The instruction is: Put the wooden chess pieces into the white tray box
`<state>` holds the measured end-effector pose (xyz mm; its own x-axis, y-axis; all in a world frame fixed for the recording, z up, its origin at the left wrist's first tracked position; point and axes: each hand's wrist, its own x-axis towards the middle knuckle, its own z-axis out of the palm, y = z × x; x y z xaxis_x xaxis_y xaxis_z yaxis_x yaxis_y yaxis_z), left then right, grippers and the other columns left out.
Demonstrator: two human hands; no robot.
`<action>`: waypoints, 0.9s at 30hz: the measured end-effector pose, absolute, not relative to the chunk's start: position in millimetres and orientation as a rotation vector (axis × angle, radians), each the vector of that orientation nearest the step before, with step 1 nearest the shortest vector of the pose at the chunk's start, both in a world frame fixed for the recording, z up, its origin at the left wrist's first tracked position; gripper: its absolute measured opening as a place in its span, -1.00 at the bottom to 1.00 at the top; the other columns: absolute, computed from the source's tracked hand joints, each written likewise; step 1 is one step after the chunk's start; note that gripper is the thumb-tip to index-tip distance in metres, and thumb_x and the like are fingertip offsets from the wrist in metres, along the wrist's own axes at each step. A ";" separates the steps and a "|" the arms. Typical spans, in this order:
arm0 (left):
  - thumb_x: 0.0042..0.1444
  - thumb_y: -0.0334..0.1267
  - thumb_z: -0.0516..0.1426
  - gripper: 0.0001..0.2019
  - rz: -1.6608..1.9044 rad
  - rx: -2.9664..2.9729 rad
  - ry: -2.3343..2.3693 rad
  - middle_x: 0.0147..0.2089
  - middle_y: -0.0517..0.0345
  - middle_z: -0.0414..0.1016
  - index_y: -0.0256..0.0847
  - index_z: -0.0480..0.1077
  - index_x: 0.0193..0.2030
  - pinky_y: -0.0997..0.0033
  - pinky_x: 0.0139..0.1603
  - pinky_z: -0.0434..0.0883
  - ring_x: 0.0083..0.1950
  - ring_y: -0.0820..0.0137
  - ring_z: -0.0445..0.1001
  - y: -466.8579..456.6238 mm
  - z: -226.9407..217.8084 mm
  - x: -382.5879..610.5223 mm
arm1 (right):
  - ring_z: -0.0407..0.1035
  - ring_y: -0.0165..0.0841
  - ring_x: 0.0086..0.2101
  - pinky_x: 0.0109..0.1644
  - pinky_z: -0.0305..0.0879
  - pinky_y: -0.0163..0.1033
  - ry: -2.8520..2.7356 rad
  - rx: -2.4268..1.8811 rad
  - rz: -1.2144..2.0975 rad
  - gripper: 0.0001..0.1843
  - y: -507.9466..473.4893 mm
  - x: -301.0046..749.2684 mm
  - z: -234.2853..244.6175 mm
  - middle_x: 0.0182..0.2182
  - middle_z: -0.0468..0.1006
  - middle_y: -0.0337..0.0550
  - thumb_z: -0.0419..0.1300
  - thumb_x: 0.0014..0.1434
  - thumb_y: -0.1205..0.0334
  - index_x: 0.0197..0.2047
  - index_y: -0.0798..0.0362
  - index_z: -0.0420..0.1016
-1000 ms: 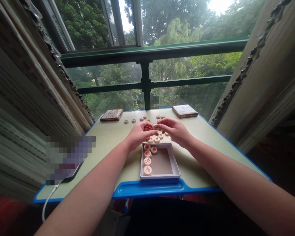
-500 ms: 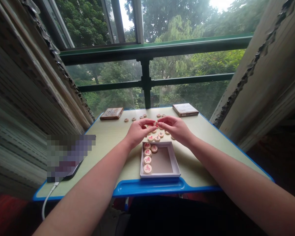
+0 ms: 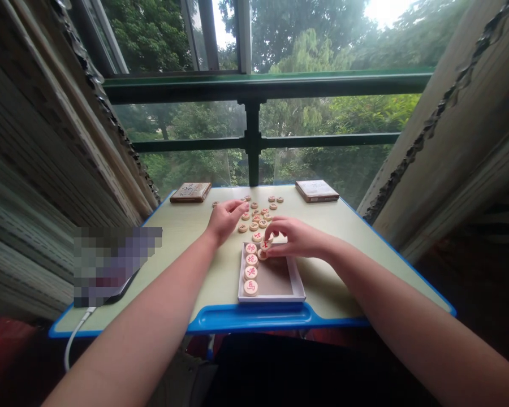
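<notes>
Thumb and fingers of my right hand point(image 3: 294, 236) pinch a Chinese chess piece point(image 3: 266, 244) with a red character. It is held tilted over the upper part of the shallow white box point(image 3: 301, 282), just above another piece point(image 3: 262, 254) lying inside. Down the box's left side runs a column of several red-marked pieces, the nearest one point(image 3: 250, 288) by the front corner. My left hand point(image 3: 227, 220) is closed at the far left of the loose pieces, fingertips together; whether a piece sits between them is hidden. Several loose pieces point(image 3: 254, 225) lie face up beyond the box.
Two flat boxes stand at the table's far corners, a brown one point(image 3: 190, 192) left and a pale-topped one point(image 3: 316, 190) right. A blurred-out device point(image 3: 119, 271) with a white cable point(image 3: 77, 333) lies at the left edge. A blue tray rim point(image 3: 254, 316) edges the table's front.
My right hand has come nearer and down to the box with the chess piece. My left hand has parted from it and shifted left, over the loose pieces.
</notes>
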<state>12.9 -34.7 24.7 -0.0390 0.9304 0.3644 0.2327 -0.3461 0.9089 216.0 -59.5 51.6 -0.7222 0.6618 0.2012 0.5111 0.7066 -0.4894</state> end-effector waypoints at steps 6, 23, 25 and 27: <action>-0.10 -0.05 0.17 -0.70 1.355 1.642 1.284 -0.45 0.06 0.52 -0.30 0.49 -0.47 0.43 -0.40 0.28 -0.43 0.42 0.36 -30.6 20.3 10.8 | 0.29 -0.32 -0.27 -0.22 0.21 -0.28 -2.645 -0.886 0.561 -0.73 -59.8 211.7 43.9 -0.35 0.45 -0.16 0.32 -0.08 0.08 -0.35 0.07 0.47; -0.11 -0.01 0.14 -0.64 1.422 1.417 1.169 -0.53 0.05 0.49 -0.34 0.49 -0.47 0.48 -0.58 0.07 -0.59 0.56 0.10 -30.3 24.2 11.5 | 0.29 -0.34 -0.28 -0.20 0.20 -0.28 -2.631 -0.790 0.407 -0.79 -61.3 207.1 37.4 -0.37 0.47 -0.18 0.34 -0.09 0.21 -0.36 0.06 0.45; -0.11 -0.02 0.15 -0.65 1.413 1.411 1.183 -0.52 0.05 0.49 -0.34 0.49 -0.47 0.47 -0.57 0.07 -0.58 0.55 0.11 -30.7 24.6 11.3 | 0.30 -0.34 -0.29 -0.21 0.20 -0.28 -2.630 -0.792 0.412 -0.80 -61.2 207.4 37.2 -0.37 0.48 -0.19 0.33 -0.09 0.22 -0.36 0.06 0.45; -0.11 -0.01 0.15 -0.65 1.405 1.410 1.193 -0.52 0.05 0.49 -0.33 0.49 -0.47 0.47 -0.57 0.09 -0.58 0.54 0.13 -31.0 24.8 11.1 | 0.30 -0.35 -0.29 -0.21 0.20 -0.28 -2.628 -0.793 0.406 -0.80 -60.8 207.4 36.2 -0.37 0.47 -0.18 0.33 -0.09 0.22 -0.36 0.06 0.45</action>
<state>11.1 -31.0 24.8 -0.0607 0.9684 0.2420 0.0824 -0.2368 0.9681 207.4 -60.8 36.2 -0.7757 0.5759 0.2583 0.4711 0.8006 -0.3704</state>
